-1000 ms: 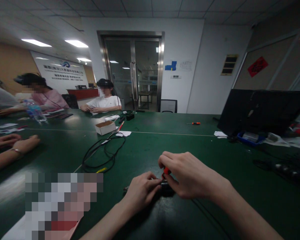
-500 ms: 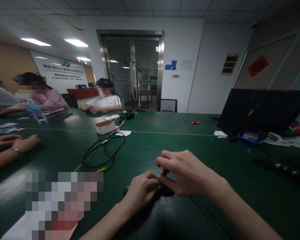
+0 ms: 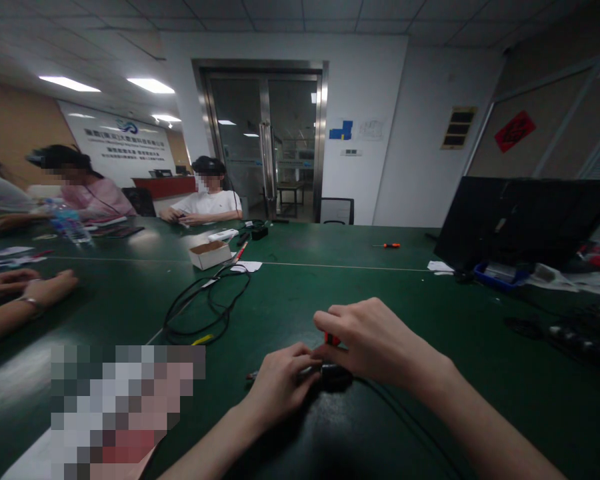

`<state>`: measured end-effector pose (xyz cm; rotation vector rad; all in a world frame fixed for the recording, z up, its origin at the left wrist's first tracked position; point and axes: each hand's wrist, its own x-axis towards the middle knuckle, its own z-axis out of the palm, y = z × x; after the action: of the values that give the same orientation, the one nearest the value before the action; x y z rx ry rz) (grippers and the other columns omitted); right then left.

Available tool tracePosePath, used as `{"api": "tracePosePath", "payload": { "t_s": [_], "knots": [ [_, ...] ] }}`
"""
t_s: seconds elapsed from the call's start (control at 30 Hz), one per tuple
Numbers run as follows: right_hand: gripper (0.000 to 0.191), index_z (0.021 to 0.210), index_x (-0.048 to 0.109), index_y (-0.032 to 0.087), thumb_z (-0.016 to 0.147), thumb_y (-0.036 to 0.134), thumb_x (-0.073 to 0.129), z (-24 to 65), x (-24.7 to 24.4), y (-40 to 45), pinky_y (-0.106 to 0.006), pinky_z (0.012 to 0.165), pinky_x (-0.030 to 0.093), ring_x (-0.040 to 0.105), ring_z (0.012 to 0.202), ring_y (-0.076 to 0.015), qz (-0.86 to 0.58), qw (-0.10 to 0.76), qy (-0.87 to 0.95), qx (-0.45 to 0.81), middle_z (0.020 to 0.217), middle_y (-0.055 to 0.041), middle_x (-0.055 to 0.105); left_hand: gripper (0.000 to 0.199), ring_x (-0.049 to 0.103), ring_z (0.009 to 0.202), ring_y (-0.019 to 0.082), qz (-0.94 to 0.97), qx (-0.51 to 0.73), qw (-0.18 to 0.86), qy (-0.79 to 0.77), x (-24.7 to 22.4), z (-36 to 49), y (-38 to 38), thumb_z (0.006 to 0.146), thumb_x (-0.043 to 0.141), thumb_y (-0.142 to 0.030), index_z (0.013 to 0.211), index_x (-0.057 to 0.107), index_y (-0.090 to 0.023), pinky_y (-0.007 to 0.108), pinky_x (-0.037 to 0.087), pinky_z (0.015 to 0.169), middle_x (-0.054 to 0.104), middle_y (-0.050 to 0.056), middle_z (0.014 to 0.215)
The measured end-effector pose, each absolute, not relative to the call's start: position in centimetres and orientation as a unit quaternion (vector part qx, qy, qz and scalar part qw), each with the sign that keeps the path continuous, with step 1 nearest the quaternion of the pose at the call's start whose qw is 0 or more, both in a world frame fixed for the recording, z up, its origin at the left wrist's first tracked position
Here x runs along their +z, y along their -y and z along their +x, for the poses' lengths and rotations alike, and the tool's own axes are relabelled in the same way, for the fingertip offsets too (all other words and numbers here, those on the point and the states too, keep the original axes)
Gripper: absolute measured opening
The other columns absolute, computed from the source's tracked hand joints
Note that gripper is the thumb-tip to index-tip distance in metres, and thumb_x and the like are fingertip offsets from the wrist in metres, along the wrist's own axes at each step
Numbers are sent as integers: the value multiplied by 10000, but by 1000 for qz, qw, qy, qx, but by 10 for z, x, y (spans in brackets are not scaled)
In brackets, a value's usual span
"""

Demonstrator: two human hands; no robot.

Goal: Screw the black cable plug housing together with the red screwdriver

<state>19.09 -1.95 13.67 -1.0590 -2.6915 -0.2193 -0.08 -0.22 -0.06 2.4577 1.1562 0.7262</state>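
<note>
My right hand (image 3: 367, 337) is closed on a small orange-red handle (image 3: 332, 338), held upright just above a black cylindrical piece (image 3: 335, 377). A black cable (image 3: 405, 410) runs from that piece toward the lower right. My left hand (image 3: 287, 377) is closed beside it, fingertips pinching the left end of the black piece. A thin object (image 3: 251, 377) pokes out to the left of my left hand. The tip under the orange-red handle is hidden by my fingers.
On the green table (image 3: 290, 300), a looped black cable (image 3: 215, 310) and white box (image 3: 210, 255) lie left. An orange screwdriver (image 3: 391, 246) lies farther back; a black monitor (image 3: 525, 223) stands right. Another person's hands (image 3: 50, 288) are at left, and people sit beyond.
My right hand has shifted slightly, its fingers lifting a little off the black piece, which now shows more clearly. My left hand stays nearly in place.
</note>
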Motion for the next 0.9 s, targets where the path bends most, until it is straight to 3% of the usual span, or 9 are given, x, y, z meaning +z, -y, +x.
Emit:
{"api": "tracePosePath", "payload": {
  "t_s": [0.17, 0.33, 0.67, 0.9],
  "knots": [
    [119, 947, 543, 174, 846, 210, 595, 192, 138, 22, -268, 532, 235, 521, 657, -128, -349, 135, 926, -46, 894, -24, 629, 177, 657, 888, 214, 865, 255, 165, -399, 2, 0, 3, 886, 589, -184, 967, 743, -218, 274, 501, 772, 693, 47, 1005],
    [121, 959, 537, 170, 838, 164, 548, 191, 138, 21, -274, 532, 236, 512, 643, -125, -350, 130, 926, -45, 883, -17, 629, 186, 652, 887, 213, 866, 257, 165, -396, 4, 0, 3, 885, 587, -191, 974, 746, -226, 279, 498, 790, 694, 49, 1010],
    [91, 914, 552, 200, 940, 284, 572, 191, 135, 16, -266, 519, 204, 498, 585, -122, -358, 114, 923, -79, 778, 8, 633, 180, 659, 888, 217, 867, 262, 144, -398, -1, -2, 2, 871, 616, -172, 992, 742, -211, 293, 495, 789, 700, 46, 1011],
    [160, 989, 550, 178, 840, 209, 596, 193, 137, 20, -271, 537, 247, 552, 677, -139, -358, 129, 924, -30, 907, -20, 653, 140, 655, 856, 216, 869, 259, 140, -397, 3, -1, 4, 878, 618, -167, 948, 736, -194, 283, 488, 746, 697, 50, 966]
  ]
}}
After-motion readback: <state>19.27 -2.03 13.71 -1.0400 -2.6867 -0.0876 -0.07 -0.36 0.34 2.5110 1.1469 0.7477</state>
